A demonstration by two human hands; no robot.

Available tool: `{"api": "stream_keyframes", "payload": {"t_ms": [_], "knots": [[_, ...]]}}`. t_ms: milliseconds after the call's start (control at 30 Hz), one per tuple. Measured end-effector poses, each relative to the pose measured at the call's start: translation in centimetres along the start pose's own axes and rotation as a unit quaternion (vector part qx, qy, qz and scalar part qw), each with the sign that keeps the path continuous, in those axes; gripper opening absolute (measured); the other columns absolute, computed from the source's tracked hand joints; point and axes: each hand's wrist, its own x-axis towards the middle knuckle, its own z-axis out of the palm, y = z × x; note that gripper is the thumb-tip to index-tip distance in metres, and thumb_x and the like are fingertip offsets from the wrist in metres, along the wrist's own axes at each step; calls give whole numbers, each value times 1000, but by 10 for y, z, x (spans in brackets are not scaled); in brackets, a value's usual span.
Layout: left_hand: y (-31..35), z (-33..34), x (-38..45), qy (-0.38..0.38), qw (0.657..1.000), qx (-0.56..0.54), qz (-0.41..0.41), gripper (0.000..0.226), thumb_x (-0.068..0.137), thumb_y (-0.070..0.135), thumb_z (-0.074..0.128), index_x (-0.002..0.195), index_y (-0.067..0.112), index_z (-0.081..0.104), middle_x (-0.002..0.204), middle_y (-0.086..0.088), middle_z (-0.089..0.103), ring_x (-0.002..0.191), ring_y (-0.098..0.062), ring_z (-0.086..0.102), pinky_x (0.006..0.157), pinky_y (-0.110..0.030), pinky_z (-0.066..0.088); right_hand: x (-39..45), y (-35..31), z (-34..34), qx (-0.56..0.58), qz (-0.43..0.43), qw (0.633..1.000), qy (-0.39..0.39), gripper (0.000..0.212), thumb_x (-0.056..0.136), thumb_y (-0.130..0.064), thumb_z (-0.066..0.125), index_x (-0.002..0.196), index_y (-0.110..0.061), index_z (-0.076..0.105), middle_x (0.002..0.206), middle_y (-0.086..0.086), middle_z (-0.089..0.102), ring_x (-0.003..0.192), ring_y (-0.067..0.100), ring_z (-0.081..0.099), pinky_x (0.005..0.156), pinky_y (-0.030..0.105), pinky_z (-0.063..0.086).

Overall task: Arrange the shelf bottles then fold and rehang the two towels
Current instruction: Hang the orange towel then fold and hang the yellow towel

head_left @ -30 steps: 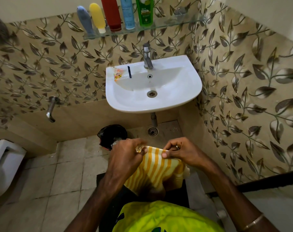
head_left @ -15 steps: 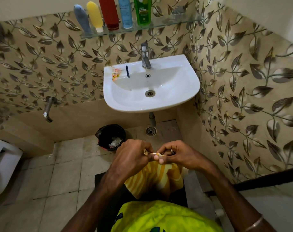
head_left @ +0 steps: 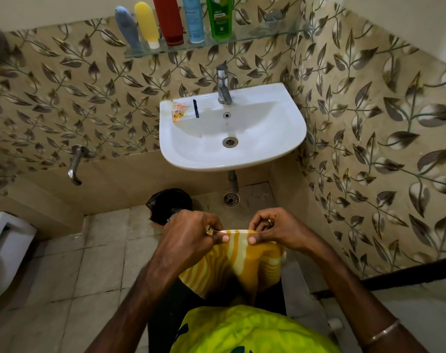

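Observation:
A yellow and white striped towel (head_left: 238,266) hangs folded in front of my body, below the sink. My left hand (head_left: 191,235) pinches its top edge on the left and my right hand (head_left: 275,231) pinches the same edge on the right, a short stretch of hem taut between them. On the glass shelf (head_left: 267,34) above the tap stand several bottles in a row: a grey-blue tube (head_left: 127,28), a yellow tube (head_left: 146,24), a red bottle (head_left: 167,19), a light blue bottle (head_left: 193,19) and a green bottle (head_left: 219,16). No second towel shows.
A white sink (head_left: 288,138) with a steel tap (head_left: 223,85) is mounted on the leaf-patterned wall; a sachet (head_left: 177,113) and a small dark stick (head_left: 196,108) lie on its rim. A black bin (head_left: 166,202) stands on the floor, a wall spout (head_left: 75,164) to the left, a toilet (head_left: 0,250) at far left.
My hands came together at the towel's top edge half a second ago, then drew slightly apart, stretching the hem between them. The view has shifted a little.

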Motion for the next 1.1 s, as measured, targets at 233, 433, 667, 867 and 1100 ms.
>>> {"api": "stream_keyframes", "payload": {"t_ms": [233,433,667,867,1100], "knots": [[-13,5,0,15,996,86,-19,52,88,57,62,137,43,50,116,5,71,107,-17,65,86,-38,56,-3,-8,16,-31,-31,997,59,23,67,-20,93,79,-11,76,70,1,73,65,6,64,57,19,48],[0,12,5,-75,991,89,63,70,80,69,62,142,61,29,109,9,72,99,-13,66,75,-29,52,-5,-15,25,-40,-56,997,34,20,68,-20,93,79,-15,77,75,4,75,67,6,66,61,22,50],[1,12,9,-49,991,83,89,30,86,61,62,106,40,68,89,10,72,84,-10,66,69,-32,56,-6,-20,14,-63,-26,996,-57,20,77,-24,87,93,-19,77,84,-7,74,75,2,67,65,22,51],[-2,8,6,-55,991,86,83,30,89,56,61,113,39,68,102,10,74,95,-12,68,78,-37,58,-7,-3,0,-113,23,985,-125,31,80,-33,83,108,-21,75,109,-2,75,100,14,71,87,40,60],[-12,-4,0,-61,995,71,42,33,90,55,60,115,35,69,102,11,73,91,-7,65,82,-35,57,-5,-7,-7,-73,15,996,-54,25,77,-15,85,100,-9,76,93,5,78,83,11,73,70,21,55]]}}
